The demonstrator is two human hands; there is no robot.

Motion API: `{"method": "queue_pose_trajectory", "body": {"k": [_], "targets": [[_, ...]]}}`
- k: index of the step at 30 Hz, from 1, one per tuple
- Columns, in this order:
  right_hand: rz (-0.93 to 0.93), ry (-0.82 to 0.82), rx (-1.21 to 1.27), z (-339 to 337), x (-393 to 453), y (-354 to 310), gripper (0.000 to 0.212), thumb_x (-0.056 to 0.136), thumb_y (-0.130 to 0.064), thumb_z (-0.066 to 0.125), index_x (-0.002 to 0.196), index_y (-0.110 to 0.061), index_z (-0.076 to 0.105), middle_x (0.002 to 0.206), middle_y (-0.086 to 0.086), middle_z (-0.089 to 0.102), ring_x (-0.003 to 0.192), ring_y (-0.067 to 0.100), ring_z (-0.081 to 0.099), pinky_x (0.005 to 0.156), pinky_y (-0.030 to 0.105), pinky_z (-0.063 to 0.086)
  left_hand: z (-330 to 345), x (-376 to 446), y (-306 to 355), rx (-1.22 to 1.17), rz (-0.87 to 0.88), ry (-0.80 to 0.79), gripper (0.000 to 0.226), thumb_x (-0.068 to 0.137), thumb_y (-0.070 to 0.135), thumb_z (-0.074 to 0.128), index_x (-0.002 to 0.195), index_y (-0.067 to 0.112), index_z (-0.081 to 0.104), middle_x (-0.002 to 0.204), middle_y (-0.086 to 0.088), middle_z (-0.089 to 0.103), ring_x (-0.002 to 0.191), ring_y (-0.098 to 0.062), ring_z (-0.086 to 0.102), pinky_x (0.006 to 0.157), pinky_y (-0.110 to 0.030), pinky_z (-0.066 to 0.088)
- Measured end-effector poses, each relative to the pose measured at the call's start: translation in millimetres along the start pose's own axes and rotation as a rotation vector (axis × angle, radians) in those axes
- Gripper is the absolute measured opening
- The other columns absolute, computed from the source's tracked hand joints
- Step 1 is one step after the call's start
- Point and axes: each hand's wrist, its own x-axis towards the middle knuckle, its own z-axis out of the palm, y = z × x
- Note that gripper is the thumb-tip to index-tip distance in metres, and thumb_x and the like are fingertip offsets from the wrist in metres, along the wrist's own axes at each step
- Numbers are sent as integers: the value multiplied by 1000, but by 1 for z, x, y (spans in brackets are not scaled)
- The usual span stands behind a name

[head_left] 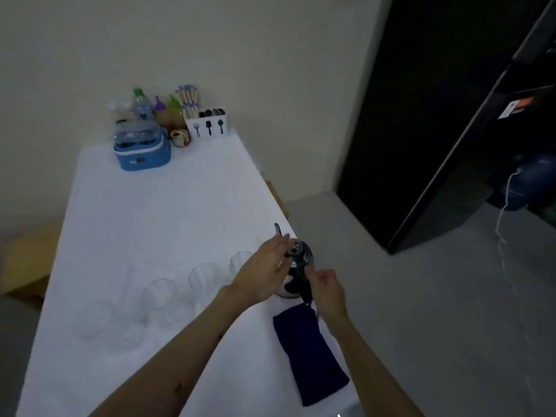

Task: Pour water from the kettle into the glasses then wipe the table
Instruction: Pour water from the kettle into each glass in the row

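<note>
Right fingers (323, 276) curled shut on the black handle of the kettle (296, 257), at roughly 5 o'clock from its lid. Left fingers (278, 245) spread flat and loose over the lid, touching at about 9 o'clock, clamping nothing; right hand (328, 291) gripping, left hand (261, 273) only steadying. Hard to tell whether the lid is being pressed or merely covered.

Kettle standing upright near the right edge of the table (168, 206), at about 3 o'clock from table centre. Probably heavy if full, with weight shifting forward on tilting; rigid, smooth body, likely slippery when wet. Best held by the handle, high up near the body, with the other hand kept on the lid to stop it dropping off during the pour.

Glasses (204, 276) in a row running from the kettle toward 8 o'clock, the nearest just beside the left hand. Clear, thin-looking, light and fragile; apparently empty, so easily knocked over by a wrist or spout. Faint against the white top, so exact count uncertain.

Cloth (310, 353), dark blue, lying flat at 6 o'clock from the kettle, just below the right hand. Soft, limp, light; to be bunched in the palm for wiping. Pouring not yet begun.
</note>
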Motion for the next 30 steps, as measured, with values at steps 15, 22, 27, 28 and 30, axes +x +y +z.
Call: {"method": "queue_pose_trajectory", "body": {"k": [15,22,27,28,30], "targets": [[294,-7,489,25,43,24,27,87,-30,75,65,-15,69,58,-5,64,64,11,53,67,25,42,38,48,-12,122,-155,-372,52,105,36,12,152,15,1,162,1,-5,138,2,-16,110,-16,-13],[277,12,572,4,47,22,11,87,-22,76,79,-15,76,78,2,74,81,19,65,82,34,54,47,49,-8,221,-19,-352,50,106,31,14,151,15,0,161,-1,-7,136,-2,-23,105,-16,-22],[168,18,663,-21,21,16,13,92,-10,69,80,-11,73,69,-1,70,64,7,62,58,19,53,52,36,14,141,22,-290,54,104,38,15,152,16,4,161,2,-6,142,-1,-16,114,-20,-15],[141,31,650,-27,14,13,15,92,-9,68,78,-12,72,67,-1,68,61,5,61,57,17,52,51,31,20,116,32,-277,55,104,39,16,152,16,4,161,2,-5,143,-1,-14,115,-22,-13],[86,71,612,-37,-1,9,18,91,-9,69,73,-13,71,68,-1,67,62,5,60,59,15,52,49,19,30,85,64,-259,55,103,40,16,152,16,5,161,3,-4,145,-3,-12,116,-22,-12]]}}
